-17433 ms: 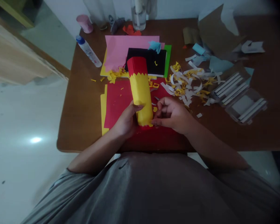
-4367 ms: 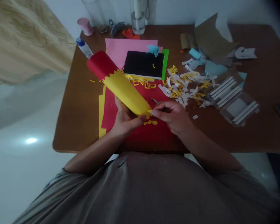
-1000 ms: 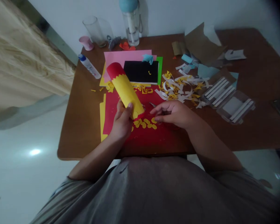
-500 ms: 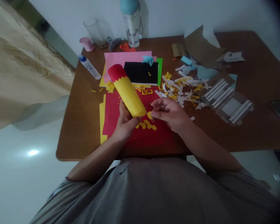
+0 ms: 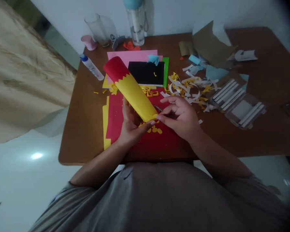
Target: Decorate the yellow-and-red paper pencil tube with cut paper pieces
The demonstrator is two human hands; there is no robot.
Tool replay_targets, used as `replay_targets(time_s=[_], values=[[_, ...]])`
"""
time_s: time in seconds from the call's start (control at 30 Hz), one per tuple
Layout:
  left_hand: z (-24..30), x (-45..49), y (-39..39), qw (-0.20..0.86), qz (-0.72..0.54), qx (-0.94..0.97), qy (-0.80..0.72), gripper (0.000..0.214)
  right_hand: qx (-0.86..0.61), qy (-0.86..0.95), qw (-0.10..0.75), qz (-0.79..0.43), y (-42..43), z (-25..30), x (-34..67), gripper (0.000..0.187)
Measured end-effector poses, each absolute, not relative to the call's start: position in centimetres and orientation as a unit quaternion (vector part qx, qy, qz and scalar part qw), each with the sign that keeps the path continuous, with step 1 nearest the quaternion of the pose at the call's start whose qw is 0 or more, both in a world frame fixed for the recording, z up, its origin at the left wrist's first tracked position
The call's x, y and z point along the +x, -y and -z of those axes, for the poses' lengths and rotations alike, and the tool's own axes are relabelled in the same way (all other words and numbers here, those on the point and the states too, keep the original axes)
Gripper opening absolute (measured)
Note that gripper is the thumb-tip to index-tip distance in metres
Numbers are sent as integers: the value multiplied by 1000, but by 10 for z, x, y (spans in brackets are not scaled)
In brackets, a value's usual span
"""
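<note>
Head view, dim light. I count two hands, both the operator's, and one yellow-and-red paper tube [image 5: 131,90] between them, tilted with its red end up toward the far left, above the near middle of the wooden worktop [image 5: 72,129]. One zigzag edge divides the red from the yellow.

The left hand [image 5: 131,124] cradles the tube from below, fingers open along its underside, thumb on its lower end. The right hand [image 5: 181,117] is narrowly curled, its fingertips [image 5: 158,117] at the tube's lower yellow end. From here I cannot tell whether it pinches a small piece or only touches the paper.

Under the hands lies one red paper sheet [image 5: 116,122] carrying yellow paper dots [image 5: 154,129], about six showing, though the hands may hide more. One yellow strip [image 5: 106,122] runs beside its left edge. One small metal tool tip [image 5: 158,108], possibly scissors, sits just beyond the right fingers.

Toward the far edge I log one pink sheet [image 5: 131,54], one black sheet [image 5: 146,73], one green sheet [image 5: 166,71], one glue bottle [image 5: 90,67], one pink cup [image 5: 88,43], one glass tumbler [image 5: 96,25] and one blue-capped water bottle [image 5: 135,22]. Toward the right edge are two clear plastic trays [image 5: 244,111] of white sticks, one heap of white and yellow paper scraps [image 5: 183,88] and one brown cardboard piece [image 5: 212,40].
</note>
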State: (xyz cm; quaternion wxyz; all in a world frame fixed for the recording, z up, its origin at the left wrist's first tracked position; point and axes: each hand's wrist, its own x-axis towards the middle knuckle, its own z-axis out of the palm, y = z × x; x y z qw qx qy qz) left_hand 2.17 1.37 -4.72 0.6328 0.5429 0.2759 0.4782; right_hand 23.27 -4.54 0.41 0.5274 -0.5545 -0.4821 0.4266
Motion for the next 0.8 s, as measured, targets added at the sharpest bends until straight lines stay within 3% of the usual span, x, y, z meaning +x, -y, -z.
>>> replay_targets(time_s=[0.5, 0.8], values=[[70, 19, -20, 501, -496, 671, -228, 142, -544, 526, 549, -355, 47, 7, 229, 34], [67, 22, -18, 533, -520, 628, -226, 136, -549, 539, 542, -339, 48, 5, 228, 34]])
